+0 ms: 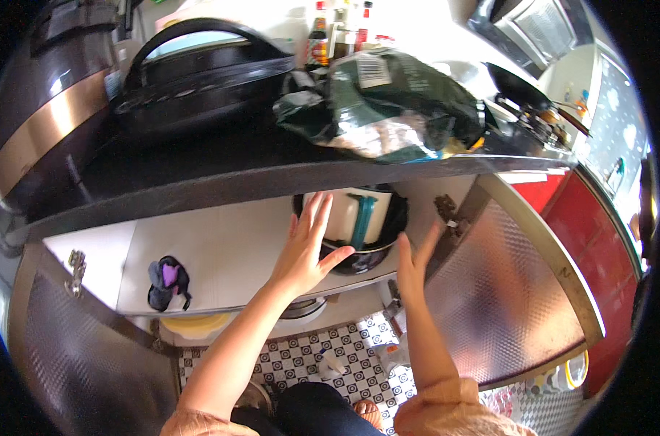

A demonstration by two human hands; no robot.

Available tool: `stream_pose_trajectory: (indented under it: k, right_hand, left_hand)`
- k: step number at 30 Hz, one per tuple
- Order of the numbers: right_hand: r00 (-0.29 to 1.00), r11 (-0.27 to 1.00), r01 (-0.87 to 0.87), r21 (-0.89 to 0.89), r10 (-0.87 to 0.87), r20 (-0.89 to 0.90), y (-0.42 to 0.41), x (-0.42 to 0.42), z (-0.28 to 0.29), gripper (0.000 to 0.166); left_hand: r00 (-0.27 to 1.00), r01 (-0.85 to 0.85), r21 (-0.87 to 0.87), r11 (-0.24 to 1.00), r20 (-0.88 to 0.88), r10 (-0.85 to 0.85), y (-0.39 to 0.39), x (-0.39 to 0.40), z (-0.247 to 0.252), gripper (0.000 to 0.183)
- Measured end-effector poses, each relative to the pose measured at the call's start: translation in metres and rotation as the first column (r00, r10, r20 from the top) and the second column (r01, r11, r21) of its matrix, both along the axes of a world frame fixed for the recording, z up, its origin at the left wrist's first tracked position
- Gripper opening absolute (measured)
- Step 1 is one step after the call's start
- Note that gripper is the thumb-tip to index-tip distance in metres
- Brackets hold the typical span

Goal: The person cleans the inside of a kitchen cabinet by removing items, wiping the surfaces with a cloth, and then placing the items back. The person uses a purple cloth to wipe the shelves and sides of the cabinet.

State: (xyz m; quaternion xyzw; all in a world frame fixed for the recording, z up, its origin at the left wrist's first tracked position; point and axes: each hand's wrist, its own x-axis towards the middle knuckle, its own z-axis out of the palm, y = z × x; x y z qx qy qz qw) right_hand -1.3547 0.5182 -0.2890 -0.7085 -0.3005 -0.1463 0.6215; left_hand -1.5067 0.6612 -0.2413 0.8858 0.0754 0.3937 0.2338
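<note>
Both hands reach towards a cabinet shelf [221, 261] under the black counter. My left hand [308, 245], fingers spread, is in front of the left side of a dark pot [360, 262]; whether it touches the pot cannot be told. Inside the pot is a cream-coloured container [335, 215] with a teal handle [363, 218]. My right hand [417, 253] is just right of the pot, fingers apart and somewhat blurred, holding nothing. At the shelf's left end lies a small black, grey and purple bundle [168, 280].
Cabinet doors stand open at left [90, 349] and right [515, 305]. The counter [199, 185] overhangs the shelf and bears a dark green plastic bag [395, 103], sauce bottles [317, 38] and a black handled item [199, 71]. Below is a yellow container [196, 325].
</note>
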Motion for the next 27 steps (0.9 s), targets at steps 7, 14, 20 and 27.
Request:
stream_pose_trajectory:
  k: [7,14,20,27]
  right_hand:
    - [0.712,0.786,-0.563,-0.255,0.618,0.333,0.001,-0.137,-0.042,0.042]
    - [0.582,0.707,-0.496,-0.504,0.702,0.411,0.187,-0.263,-0.019,0.064]
    - [0.785,0.739,-0.478,-0.474,0.602,0.146,0.244,-0.262,-0.042,0.05]
    - [0.735,0.682,-0.64,-0.354,0.677,-0.026,0.247,-0.242,-0.049,0.025]
  left_hand:
    - [0.887,-0.446,0.111,0.888,0.186,0.423,0.073,-0.149,-0.074,0.044]
    - [0.591,-0.787,-0.068,0.614,0.202,0.781,0.099,-0.28,-0.095,0.031]
    - [0.739,-0.673,-0.086,0.735,-0.048,0.672,0.104,-0.296,-0.102,0.062]
    - [0.666,-0.741,0.025,0.671,-0.096,0.739,0.116,-0.224,-0.102,0.074]
